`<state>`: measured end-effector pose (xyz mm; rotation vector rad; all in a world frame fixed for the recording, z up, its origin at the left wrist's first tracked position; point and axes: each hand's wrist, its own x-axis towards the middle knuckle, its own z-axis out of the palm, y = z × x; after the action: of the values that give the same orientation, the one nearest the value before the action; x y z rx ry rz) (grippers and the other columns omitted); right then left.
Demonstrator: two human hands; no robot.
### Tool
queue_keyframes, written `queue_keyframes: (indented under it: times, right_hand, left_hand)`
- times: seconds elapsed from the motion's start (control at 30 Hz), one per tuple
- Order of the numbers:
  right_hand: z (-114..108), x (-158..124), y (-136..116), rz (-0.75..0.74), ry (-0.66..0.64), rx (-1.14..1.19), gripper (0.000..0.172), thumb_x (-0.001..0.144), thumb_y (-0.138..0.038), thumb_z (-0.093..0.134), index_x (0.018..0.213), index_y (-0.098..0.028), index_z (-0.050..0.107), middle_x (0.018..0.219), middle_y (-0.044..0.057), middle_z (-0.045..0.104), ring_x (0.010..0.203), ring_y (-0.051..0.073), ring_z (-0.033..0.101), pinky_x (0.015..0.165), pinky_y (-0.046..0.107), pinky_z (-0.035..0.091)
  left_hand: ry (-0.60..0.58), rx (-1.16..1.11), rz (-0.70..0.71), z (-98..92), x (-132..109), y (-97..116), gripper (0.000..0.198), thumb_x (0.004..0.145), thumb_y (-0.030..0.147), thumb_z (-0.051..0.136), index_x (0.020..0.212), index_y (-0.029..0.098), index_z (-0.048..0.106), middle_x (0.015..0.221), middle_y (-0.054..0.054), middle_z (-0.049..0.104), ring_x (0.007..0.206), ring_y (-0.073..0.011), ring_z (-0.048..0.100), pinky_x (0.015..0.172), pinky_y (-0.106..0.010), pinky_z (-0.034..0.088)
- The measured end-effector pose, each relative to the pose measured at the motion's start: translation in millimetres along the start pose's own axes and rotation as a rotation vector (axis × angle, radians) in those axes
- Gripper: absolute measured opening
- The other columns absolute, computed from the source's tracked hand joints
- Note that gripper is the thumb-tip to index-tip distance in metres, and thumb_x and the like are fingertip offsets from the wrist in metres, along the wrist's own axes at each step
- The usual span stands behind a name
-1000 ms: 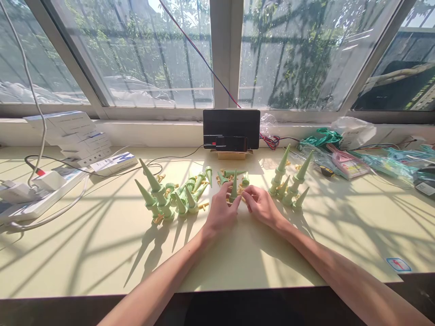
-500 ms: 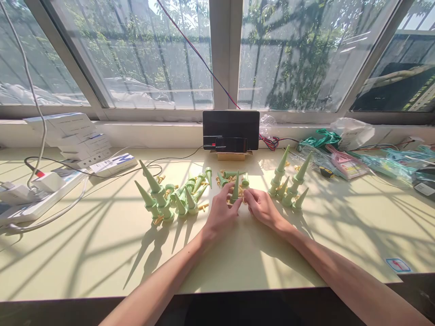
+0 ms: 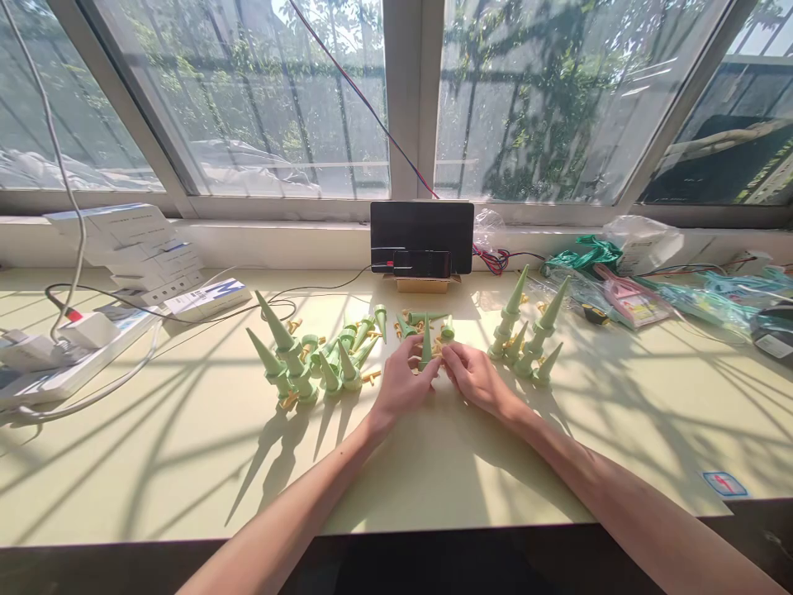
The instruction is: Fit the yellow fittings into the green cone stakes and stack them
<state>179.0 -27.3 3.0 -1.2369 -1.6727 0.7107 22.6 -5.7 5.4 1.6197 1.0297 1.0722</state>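
Note:
My left hand (image 3: 401,382) is closed round the base of an upright green plastic cone (image 3: 425,342) at the middle of the pale table (image 3: 186,463). My right hand (image 3: 474,373) pinches at the same cone's base from the right, fingertips pressed together; what it pinches there is too small to make out. Loose green cones and small yellow parts (image 3: 419,321) lie just behind the hands. A group of standing green cones (image 3: 297,364) is to the left, another standing group (image 3: 528,335) to the right.
A black screen with a phone on a stand (image 3: 422,240) sits at the back by the window. A white power strip and cables (image 3: 55,343) and stacked white boxes (image 3: 142,248) are at left. Plastic bags and packets (image 3: 632,285) lie at the right back.
Both hands have stayed at the upright cone, shifting very slightly together; the right fingers have closed in tighter at its base.

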Motion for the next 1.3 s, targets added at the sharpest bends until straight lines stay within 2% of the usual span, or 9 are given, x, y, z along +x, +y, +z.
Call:
queue_keyframes:
  times: [0.27,0.4,0.57,0.83,1.13,1.3]
  right_hand:
    - [-1.3,0.9,2.5,-0.066,0.015,-0.094,0.043,0.1,-0.046,0.035,0.066,-0.022,0.046,0.065,0.003,0.054,0.061,0.019,0.046,0.059,0.033,0.036]
    - [-1.5,0.9,4.7,-0.052,0.011,-0.125,0.045,0.1,-0.046,0.034,0.064,-0.022,0.045,0.062,0.002,0.05,0.059,0.017,0.044,0.058,0.031,0.034]
    - [-0.8,2.8,7.9,-0.007,0.0,-0.098,0.049,0.099,-0.052,0.033,0.061,-0.021,0.036,0.056,-0.002,0.039,0.054,0.013,0.035,0.053,0.028,0.028]
    - [2.8,3.3,13.9,0.113,-0.031,0.033,0.057,0.096,-0.062,0.035,0.056,-0.022,0.032,0.047,-0.003,0.037,0.047,0.012,0.034,0.046,0.027,0.026]
    - [-0.1,4.0,7.3,0.026,0.006,-0.022,0.054,0.099,-0.057,0.034,0.058,-0.022,0.041,0.051,0.0,0.042,0.051,0.015,0.039,0.052,0.03,0.033]
    - [-0.8,2.5,2.6,-0.024,-0.001,-0.061,0.054,0.101,-0.052,0.033,0.057,-0.022,0.04,0.053,0.001,0.047,0.051,0.015,0.04,0.053,0.031,0.034]
  left_hand:
    - [-0.016,0.055,0.059,-0.4,-2.1,3.7,0.039,0.082,0.04,0.065,0.114,0.019,0.056,0.094,-0.008,0.067,0.078,-0.0192,0.067,0.044,-0.022,0.055]
    - [-0.041,0.061,0.086,-1.5,-2.6,3.2,0.037,0.084,0.038,0.063,0.115,0.021,0.054,0.097,-0.007,0.067,0.08,-0.0181,0.066,0.047,-0.021,0.056]
    - [-0.069,0.042,0.135,-1.9,-2.4,2.9,0.033,0.085,0.036,0.062,0.113,0.023,0.052,0.098,-0.005,0.065,0.081,-0.0172,0.065,0.051,-0.023,0.058]
    - [-0.061,-0.009,0.167,-0.6,-1.8,0.2,0.03,0.085,0.036,0.064,0.111,0.023,0.055,0.1,-0.004,0.063,0.086,-0.018,0.065,0.056,-0.025,0.061]
    - [-0.129,-0.173,-0.057,0.3,-0.1,6.4,0.038,0.084,0.051,0.065,0.095,0.014,0.061,0.095,-0.009,0.065,0.08,-0.0211,0.069,0.054,-0.029,0.059]
    - [-0.162,-0.276,-0.173,-2.2,0.7,9.6,0.041,0.081,0.052,0.069,0.088,0.012,0.065,0.08,-0.006,0.063,0.067,-0.0176,0.067,0.054,-0.028,0.055]
